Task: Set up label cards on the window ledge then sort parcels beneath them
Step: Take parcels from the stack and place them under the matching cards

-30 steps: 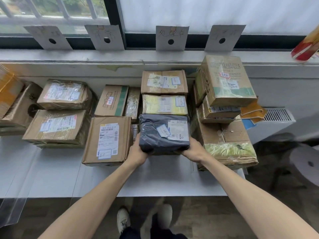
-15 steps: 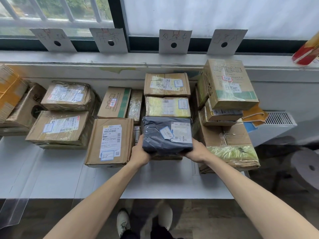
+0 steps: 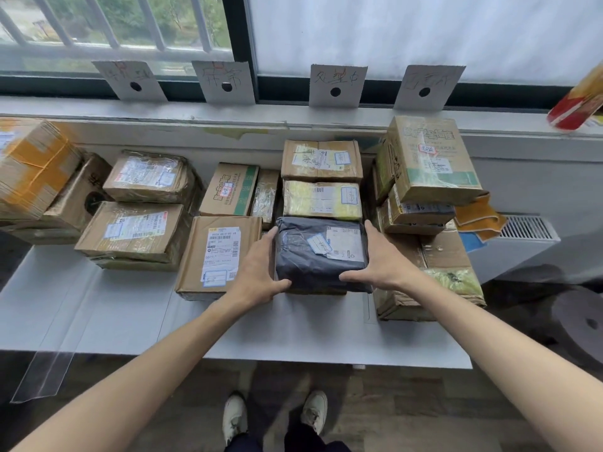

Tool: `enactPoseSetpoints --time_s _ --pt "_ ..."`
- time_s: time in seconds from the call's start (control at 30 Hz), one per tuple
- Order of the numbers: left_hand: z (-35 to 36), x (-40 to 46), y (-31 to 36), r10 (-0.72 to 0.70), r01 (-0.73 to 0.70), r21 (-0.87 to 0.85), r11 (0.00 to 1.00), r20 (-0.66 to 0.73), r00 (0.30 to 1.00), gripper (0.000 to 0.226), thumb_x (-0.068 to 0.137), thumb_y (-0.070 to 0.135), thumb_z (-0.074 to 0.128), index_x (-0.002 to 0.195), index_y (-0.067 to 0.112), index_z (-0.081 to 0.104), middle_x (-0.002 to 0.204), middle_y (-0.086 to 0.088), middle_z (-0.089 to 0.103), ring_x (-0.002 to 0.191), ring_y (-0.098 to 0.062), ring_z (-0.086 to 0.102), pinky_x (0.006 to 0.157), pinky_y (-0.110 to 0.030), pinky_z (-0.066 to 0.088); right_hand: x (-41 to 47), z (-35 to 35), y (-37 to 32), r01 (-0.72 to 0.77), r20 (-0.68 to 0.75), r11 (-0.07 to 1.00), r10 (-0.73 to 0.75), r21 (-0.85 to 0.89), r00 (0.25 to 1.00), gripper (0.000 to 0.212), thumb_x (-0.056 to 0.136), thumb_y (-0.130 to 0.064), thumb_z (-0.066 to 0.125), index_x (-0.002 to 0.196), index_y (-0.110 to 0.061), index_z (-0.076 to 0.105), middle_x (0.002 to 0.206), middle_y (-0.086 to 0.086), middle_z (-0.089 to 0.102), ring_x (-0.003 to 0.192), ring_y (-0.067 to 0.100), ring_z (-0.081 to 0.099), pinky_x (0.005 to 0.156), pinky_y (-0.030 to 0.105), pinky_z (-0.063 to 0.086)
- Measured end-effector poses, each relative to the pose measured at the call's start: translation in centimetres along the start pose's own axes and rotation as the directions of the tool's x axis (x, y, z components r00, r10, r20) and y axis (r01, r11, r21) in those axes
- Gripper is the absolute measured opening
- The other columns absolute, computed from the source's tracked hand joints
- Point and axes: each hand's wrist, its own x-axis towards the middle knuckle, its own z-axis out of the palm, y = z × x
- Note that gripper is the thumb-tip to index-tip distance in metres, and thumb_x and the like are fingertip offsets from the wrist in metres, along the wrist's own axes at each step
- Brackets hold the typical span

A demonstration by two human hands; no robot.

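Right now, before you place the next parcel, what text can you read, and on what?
"异常" (likely): second label card, handwritten.
First label card, third label card, fourth label card: handwriting unclear.
Shipping labels on dark parcel and brown box: too small to read.

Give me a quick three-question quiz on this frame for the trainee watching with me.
1. True or false: four label cards lean against the window on the ledge.
2. Multiple choice: the dark parcel lies in the column beneath which card, counting from the left? A first, B second, C third, D fourth.
3. Fill in: the left hand and right hand press the dark parcel's two ____, fingers straight.

Key
1. True.
2. C; it sits in front of the yellowish parcel.
3. Sides; it rests on a brown box, no curled grip.
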Motion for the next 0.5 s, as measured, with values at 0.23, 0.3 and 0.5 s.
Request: enactPoseSetpoints --time_s 0.23,0.3,0.5 --pt "-3.4 -1.7 0.2 0.136 -0.138 0.1 0.985 0.032 0.99 0.096 0.075 0.02 0.08 0.155 0.022 0.026 0.153 -0.003 0.039 0.139 -0.018 0.037 0.109 -0.015 0.021 -2.2 -0.5 -4.3 0.127 -0.039 0.959 -0.141 -0.252 0.989 0.129 0.07 -0.053 0.085 0.159 -0.009 0.003 0.166 0.016 0.004 0.154 0.027 0.005 0.124 0.036 0.012" --pt "-4.9 -2.6 -0.1 0.154 -0.157 0.118 0.981 0.035 0.988 0.092 0.078 0.022 0.078 0.155 0.023 0.028 0.151 -0.004 0.042 0.138 -0.021 0.039 0.111 -0.022 0.026 -2.3 -0.3 -6.2 0.149 -0.044 0.946 -0.169 -0.288 0.985 0.126 0.072 -0.053 0.084 0.16 -0.012 0.003 0.167 0.015 0.002 0.154 0.028 0.005 0.124 0.039 0.013" --pt "-11.9 -8.4 -5.2 0.113 -0.106 0.163 0.981 -0.036 0.993 0.087 0.08 0.025 0.078 0.153 0.022 0.031 0.149 -0.003 0.043 0.137 -0.02 0.04 0.116 -0.027 0.028 -2.9 4.4 -15.6 0.282 0.008 0.899 -0.296 -0.334 0.955 0.122 0.074 -0.051 0.083 0.159 -0.011 0.006 0.166 0.015 0.005 0.154 0.028 0.005 0.123 0.038 0.012"
